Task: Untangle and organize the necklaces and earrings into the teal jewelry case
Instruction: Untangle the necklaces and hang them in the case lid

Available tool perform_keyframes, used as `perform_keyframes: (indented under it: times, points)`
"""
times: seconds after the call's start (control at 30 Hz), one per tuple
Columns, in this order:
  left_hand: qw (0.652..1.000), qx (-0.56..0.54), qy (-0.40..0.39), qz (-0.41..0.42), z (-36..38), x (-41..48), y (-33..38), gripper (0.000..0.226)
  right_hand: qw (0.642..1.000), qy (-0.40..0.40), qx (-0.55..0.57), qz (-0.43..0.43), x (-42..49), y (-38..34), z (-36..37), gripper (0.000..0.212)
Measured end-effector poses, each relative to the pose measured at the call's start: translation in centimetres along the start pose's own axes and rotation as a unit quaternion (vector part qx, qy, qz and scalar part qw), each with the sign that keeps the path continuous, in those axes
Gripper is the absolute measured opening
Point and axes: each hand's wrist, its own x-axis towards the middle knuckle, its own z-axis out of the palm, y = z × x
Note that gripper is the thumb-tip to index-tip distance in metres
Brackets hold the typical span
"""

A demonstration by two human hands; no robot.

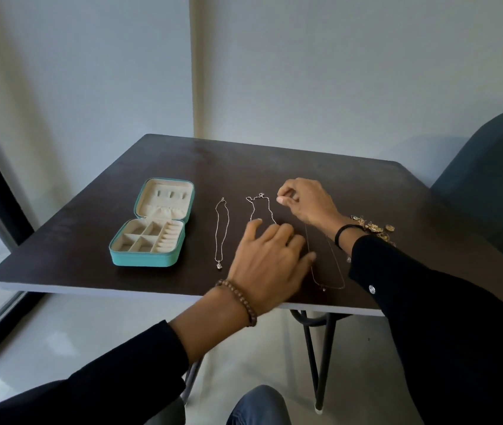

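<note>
We see the counter (351, 185) as a dark, matt board with a faint dull sheen. The teal jewelry case (141, 259) has a smooth, leather-like shell and a soft, velvety cream lining (164, 211). The necklace chains (222, 228) are fine silvery metal and the earrings (376, 227) shiny gold-toned metal. We note a bracelet (241, 299) of brown wood-like beads and black cloth sleeves (428, 302).
</note>
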Motion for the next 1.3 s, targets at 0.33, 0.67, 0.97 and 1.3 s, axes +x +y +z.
perform_keyframes:
  times: [0.33, 0.67, 0.97, 1.3]
  points:
    - [0.982, 0.029, -0.162, -0.089, 1.3, 2.8, -7.4, 0.037, 0.998, -0.055, -0.031, 0.006, 3.3, -2.7, 4.1, 0.025]
    - [0.981, 0.041, -0.171, -0.080, 2.0, 4.1, -8.2, 0.041, 0.994, -0.064, -0.091, -0.008, 4.1, -3.3, 3.5, 0.010]
    - [0.989, 0.041, -0.095, -0.103, 1.0, 3.4, -6.3, 0.021, 0.993, -0.105, -0.051, -0.004, 1.0, -4.9, 1.0, 0.026]
    - [0.936, -0.249, 0.084, -0.232, -3.3, 3.2, -6.0, 0.015, 0.938, -0.046, 0.342, 0.030, -2.3, -7.8, -6.8, 0.008]
